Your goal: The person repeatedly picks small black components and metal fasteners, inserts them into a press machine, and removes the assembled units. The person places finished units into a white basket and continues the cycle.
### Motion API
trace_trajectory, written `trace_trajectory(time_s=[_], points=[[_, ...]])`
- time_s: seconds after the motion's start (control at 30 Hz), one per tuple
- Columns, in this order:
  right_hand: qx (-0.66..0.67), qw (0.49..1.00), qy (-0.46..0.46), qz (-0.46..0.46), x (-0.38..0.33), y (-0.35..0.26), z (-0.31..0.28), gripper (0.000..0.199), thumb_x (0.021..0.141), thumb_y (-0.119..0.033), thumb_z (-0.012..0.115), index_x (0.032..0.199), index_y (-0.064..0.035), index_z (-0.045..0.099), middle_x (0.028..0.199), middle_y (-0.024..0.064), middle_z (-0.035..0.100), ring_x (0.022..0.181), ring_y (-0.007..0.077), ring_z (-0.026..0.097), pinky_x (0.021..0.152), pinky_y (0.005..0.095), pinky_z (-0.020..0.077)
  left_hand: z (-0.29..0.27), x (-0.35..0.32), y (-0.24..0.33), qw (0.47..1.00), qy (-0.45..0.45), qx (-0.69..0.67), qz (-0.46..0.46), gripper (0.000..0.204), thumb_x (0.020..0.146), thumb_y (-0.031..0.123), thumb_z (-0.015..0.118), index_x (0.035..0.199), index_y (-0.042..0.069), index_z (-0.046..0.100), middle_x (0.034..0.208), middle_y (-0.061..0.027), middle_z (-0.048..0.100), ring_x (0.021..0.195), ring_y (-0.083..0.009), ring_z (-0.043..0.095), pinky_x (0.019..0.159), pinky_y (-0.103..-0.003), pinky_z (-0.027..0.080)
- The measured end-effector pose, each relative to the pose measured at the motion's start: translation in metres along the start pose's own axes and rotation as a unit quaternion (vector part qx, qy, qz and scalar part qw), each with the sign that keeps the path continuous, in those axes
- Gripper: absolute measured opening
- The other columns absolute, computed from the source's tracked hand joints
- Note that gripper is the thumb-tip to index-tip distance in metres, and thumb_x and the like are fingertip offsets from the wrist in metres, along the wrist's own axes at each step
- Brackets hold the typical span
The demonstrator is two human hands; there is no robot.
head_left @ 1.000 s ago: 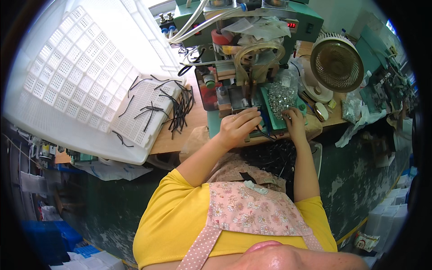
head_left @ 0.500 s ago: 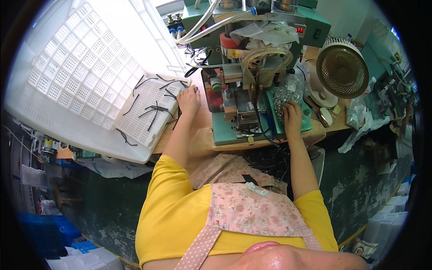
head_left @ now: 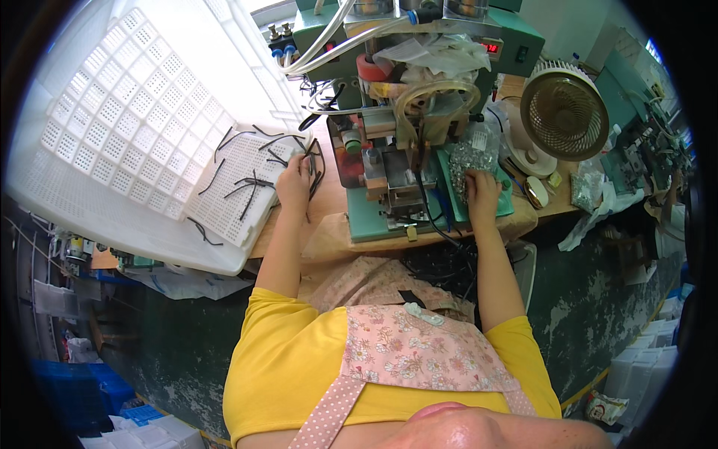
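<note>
My left hand is at the right edge of the white perforated basket, its fingers closed at a bunch of short black cables and seemingly pinching one. More black cables lie scattered on the basket's side wall. My right hand reaches to a heap of small shiny metal parts in a clear bag on a green tray. Its fingers are curled onto the heap; their tips are hidden. Between my hands stands a green bench machine with a metal fixture.
Air hoses hang over the machine's top. To the right stand a round fan, a white oval object and another bag of metal parts. Black cables fill a bin below the table's front edge.
My left hand has drawn back to the left, away from the machine, uncovering more black cables beside it. My right hand stays at the metal parts. The whole view has shifted slightly.
</note>
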State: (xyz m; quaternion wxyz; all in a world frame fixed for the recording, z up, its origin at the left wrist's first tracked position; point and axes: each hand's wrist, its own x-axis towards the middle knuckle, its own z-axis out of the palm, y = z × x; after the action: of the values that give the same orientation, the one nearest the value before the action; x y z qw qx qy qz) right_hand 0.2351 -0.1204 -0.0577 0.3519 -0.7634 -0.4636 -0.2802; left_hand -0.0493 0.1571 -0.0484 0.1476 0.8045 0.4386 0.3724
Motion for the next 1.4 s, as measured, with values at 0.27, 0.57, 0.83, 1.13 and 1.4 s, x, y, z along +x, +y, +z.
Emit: trace_trajectory(time_s=[0.27, 0.57, 0.83, 1.13, 1.4], points=[[0.198, 0.976, -0.038, 0.077, 0.027, -0.063, -0.033, 0.014, 0.087, -0.005, 0.061, 0.100, -0.0056, 0.064, 0.092, 0.0092, 0.063, 0.086, 0.0246, 0.061, 0.073, 0.0310, 0.0465, -0.036, -0.019, 0.033, 0.965, 0.055, -0.254, -0.027, 0.027, 0.096, 0.016, 0.052, 0.118, 0.001, 0.053, 0.087, -0.0049, 0.065, 0.073, -0.0065, 0.055, 0.064, -0.021, 0.043], [0.328, 0.930, -0.082, 0.141, 0.051, -0.121, -0.041, 0.018, 0.080, -0.010, 0.068, 0.095, -0.0041, 0.060, 0.095, 0.0087, 0.064, 0.091, 0.0257, 0.058, 0.079, 0.0351, 0.0447, -0.050, -0.039, 0.108, 0.891, 0.027, -0.450, 0.048, 0.022, 0.098, 0.013, 0.048, 0.114, 0.001, 0.055, 0.098, -0.0066, 0.063, 0.083, -0.0109, 0.060, 0.066, -0.023, 0.051], [0.357, 0.916, -0.105, 0.151, 0.061, -0.123, -0.041, 0.021, 0.082, -0.008, 0.068, 0.097, -0.0030, 0.056, 0.092, 0.0072, 0.061, 0.089, 0.0204, 0.060, 0.080, 0.0311, 0.0458, -0.038, -0.073, 0.183, 0.855, 0.040, -0.257, 0.448, 0.026, 0.072, 0.000, 0.067, 0.097, 0.003, 0.068, 0.096, -0.0095, 0.067, 0.094, -0.0256, 0.065, 0.080, -0.034, 0.053], [0.124, 0.981, -0.028, 0.143, 0.028, 0.005, -0.049, 0.020, 0.080, -0.007, 0.067, 0.098, -0.0040, 0.060, 0.097, 0.0109, 0.061, 0.096, 0.0284, 0.058, 0.081, 0.0354, 0.0446, -0.014, -0.071, 0.181, 0.838, 0.049, -0.255, 0.480, 0.024, 0.070, 0.001, 0.066, 0.094, 0.002, 0.068, 0.096, -0.0105, 0.067, 0.090, -0.0259, 0.068, 0.068, -0.029, 0.055], [0.015, 0.990, -0.133, 0.038, -0.020, 0.005, -0.036, 0.017, 0.080, -0.009, 0.067, 0.096, -0.0094, 0.063, 0.099, 0.0093, 0.059, 0.097, 0.0290, 0.056, 0.088, 0.0440, 0.0352, -0.011, -0.072, 0.179, 0.845, 0.060, -0.240, 0.475, 0.028, 0.073, 0.006, 0.063, 0.101, 0.005, 0.066, 0.103, -0.0090, 0.066, 0.097, -0.0240, 0.066, 0.071, -0.028, 0.055]])
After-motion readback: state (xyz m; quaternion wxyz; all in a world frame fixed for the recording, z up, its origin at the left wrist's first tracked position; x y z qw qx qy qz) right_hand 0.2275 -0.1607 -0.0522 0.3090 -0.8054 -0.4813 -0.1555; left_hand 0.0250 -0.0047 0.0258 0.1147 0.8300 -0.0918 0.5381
